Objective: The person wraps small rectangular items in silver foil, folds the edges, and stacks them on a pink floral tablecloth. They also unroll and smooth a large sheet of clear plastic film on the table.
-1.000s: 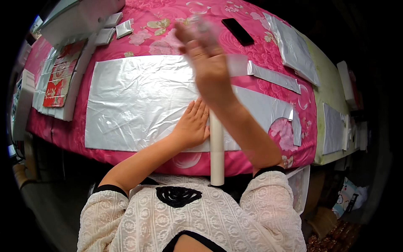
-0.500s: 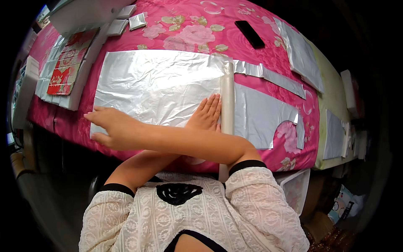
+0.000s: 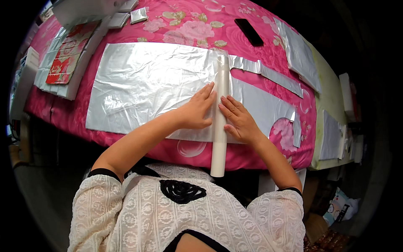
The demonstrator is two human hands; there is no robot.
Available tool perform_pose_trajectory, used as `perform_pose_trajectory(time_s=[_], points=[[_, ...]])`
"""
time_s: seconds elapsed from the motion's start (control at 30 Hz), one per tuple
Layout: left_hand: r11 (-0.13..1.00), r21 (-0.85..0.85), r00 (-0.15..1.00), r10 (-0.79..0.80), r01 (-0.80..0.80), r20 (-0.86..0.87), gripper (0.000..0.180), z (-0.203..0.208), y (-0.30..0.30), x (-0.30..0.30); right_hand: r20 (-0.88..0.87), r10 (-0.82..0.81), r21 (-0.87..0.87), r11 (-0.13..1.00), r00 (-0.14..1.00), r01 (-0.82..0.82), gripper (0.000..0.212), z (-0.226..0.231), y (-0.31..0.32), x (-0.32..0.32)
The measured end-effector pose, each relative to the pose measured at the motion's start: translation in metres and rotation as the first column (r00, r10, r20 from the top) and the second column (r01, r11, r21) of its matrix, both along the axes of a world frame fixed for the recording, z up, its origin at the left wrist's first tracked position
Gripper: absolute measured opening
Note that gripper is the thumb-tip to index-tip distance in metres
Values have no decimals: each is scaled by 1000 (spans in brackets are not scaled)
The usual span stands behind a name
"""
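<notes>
A silver-grey plastic carrier bag [image 3: 138, 84] lies spread flat on the table, its two cut-out handle strips [image 3: 268, 75] pointing right. Across it, a pale, smooth tube [image 3: 219, 138] runs front to back, its near end jutting over the table edge. My left hand [image 3: 196, 110] rests on the bag against the left side of the tube, fingers stretched out. On the other side, my right hand [image 3: 240, 121] has its fingers spread and its fingertips touching the tube. Neither hand is wrapped round anything.
A pink floral cloth [image 3: 189, 148] covers the table. A black phone [image 3: 249, 32] lies at the back. Folded silver packets [image 3: 139, 15] and a red patterned packet [image 3: 71, 54] on a white stack are at left. More silver sheets [image 3: 296, 54] lie at right.
My right hand has swung from the bag's left end to the tube's right side, so my arms no longer cross. My left hand has shifted slightly left; the tube lies slightly further left.
</notes>
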State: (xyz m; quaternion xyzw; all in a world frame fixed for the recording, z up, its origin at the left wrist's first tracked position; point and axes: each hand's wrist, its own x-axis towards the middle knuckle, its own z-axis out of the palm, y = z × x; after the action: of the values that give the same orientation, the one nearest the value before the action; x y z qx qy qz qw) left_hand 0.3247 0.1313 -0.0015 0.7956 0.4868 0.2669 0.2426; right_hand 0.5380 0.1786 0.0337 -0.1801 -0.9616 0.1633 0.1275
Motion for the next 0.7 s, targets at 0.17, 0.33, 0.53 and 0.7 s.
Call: perform_pose_trajectory(time_s=[0.17, 0.33, 0.53, 0.7], points=[[972, -12, 924, 225, -233, 310, 54, 49, -20, -76, 37, 107, 86, 990, 994, -110, 52, 0, -9, -63], [886, -207, 747, 462, -415, 478, 33, 65, -85, -142, -413, 551, -279, 682, 725, -676, 43, 48, -81, -178], [683, -506, 444, 729, -527, 521, 33, 63, -196, -176, -331, 434, -58, 877, 838, -477, 41, 44, -32, -205], [625, -479, 456, 779, -616, 430, 34, 53, -239, -162, -65, 513, 157, 852, 856, -499, 51, -5, -21, -258]])
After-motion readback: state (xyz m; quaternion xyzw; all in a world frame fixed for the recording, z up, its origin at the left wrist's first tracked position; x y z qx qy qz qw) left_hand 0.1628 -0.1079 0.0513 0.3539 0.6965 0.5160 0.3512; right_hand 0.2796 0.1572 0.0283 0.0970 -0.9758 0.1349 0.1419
